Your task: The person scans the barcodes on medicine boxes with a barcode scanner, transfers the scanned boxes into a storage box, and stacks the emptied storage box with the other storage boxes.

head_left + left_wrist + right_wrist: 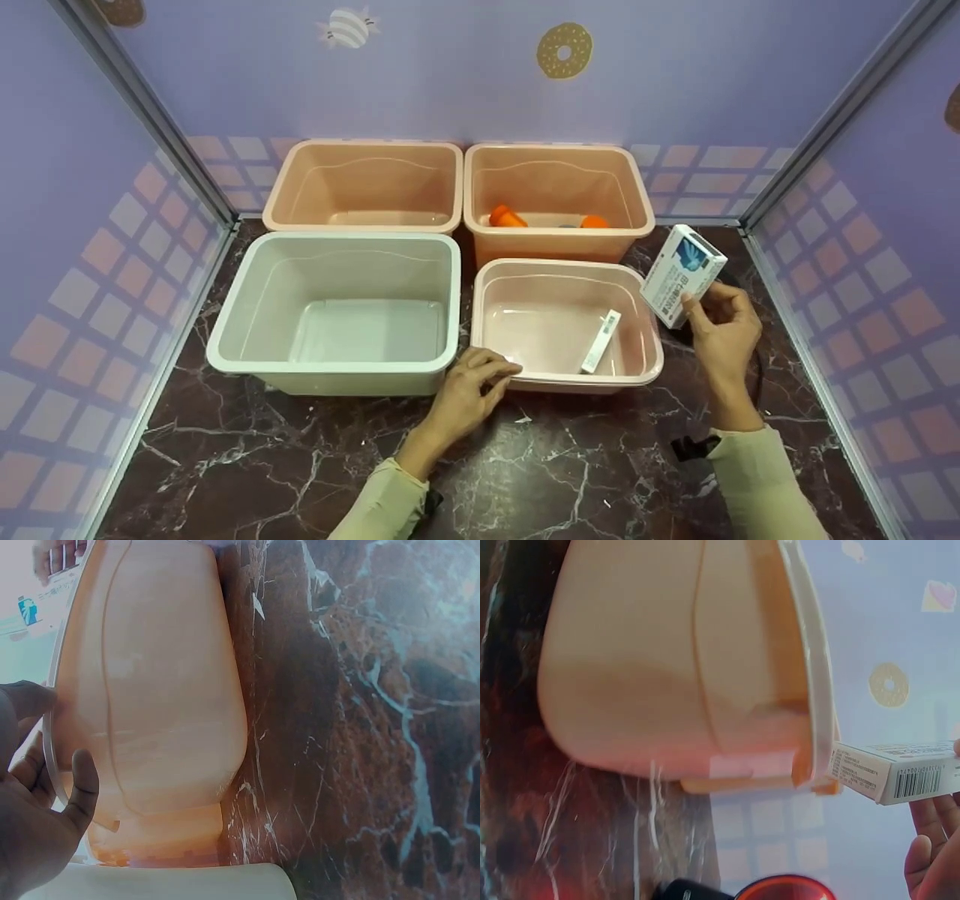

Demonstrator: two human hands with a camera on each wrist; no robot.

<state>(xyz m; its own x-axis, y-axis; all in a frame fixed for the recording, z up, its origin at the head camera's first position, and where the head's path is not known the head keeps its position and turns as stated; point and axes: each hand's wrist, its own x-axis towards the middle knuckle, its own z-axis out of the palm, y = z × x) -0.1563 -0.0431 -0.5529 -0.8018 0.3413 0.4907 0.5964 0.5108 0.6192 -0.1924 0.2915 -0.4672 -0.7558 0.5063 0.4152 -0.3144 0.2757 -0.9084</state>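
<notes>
My right hand (pixel 726 330) holds a white medicine box (pixel 684 274) with a blue picture, tilted beside the right rim of the pink bin (pixel 491 300). In the right wrist view, the barcode end of that box shows above the fingers (pixel 930 817). At the pink bin's near left corner, my left hand (pixel 471 386) grips the rim. The left wrist view has the thumb and fingers of that hand (pixel 45 825) on either side of this rim. A slim white box (pixel 601 342) lies inside the pink bin, toward its right side.
A pale green bin (pixel 334 367) stands left of the pink one. Behind them are two orange bins (pixel 364 225) (pixel 555 234); the right one contains orange items (pixel 507 217). Purple panels (pixel 465 82) enclose the dark marbled tabletop (pixel 570 465). Something round with a red ring (pixel 784 881) shows low in the right wrist view.
</notes>
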